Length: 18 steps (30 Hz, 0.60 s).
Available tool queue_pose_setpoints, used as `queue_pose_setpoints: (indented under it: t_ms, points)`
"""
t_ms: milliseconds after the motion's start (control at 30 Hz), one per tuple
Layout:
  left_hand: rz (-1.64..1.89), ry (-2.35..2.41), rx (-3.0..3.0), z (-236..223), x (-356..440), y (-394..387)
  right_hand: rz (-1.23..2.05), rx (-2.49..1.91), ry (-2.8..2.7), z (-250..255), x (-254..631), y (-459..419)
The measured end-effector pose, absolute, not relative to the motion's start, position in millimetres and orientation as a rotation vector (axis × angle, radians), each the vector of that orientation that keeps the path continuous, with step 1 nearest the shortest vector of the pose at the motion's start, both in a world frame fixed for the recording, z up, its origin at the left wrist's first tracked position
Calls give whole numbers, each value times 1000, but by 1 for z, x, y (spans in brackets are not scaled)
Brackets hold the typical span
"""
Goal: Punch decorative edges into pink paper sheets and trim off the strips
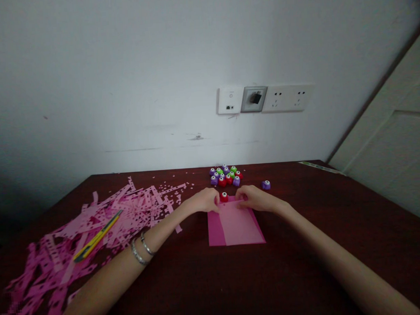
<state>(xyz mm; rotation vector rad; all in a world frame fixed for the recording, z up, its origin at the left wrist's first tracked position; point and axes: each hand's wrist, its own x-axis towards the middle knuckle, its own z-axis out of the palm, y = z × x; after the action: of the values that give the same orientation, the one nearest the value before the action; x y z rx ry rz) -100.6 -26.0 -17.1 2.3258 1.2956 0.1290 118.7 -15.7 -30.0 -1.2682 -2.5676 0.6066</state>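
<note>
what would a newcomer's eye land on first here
Probably the sprawling heap of pink paper scraps on the left of the table, with a yellow utility knife lying on top. Next, the cluster of purple, green and red craft punches near the wall. In the middle, left grip and right grip meet the two-tone pink paper at its far edge, either side of a red punch.

This looks like a room in a home, judging by the scuffed wall [142, 86] with sockets [287, 98], the panelled door [395, 128] and the dark table [303, 255].
</note>
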Motion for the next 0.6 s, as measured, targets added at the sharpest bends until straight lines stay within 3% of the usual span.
queue_pose_setpoints:
  t_ms: [600]
  points:
    - [185, 1230, 2159, -17, -108, -15, 769, -1256, -2445, -33, 117, -17]
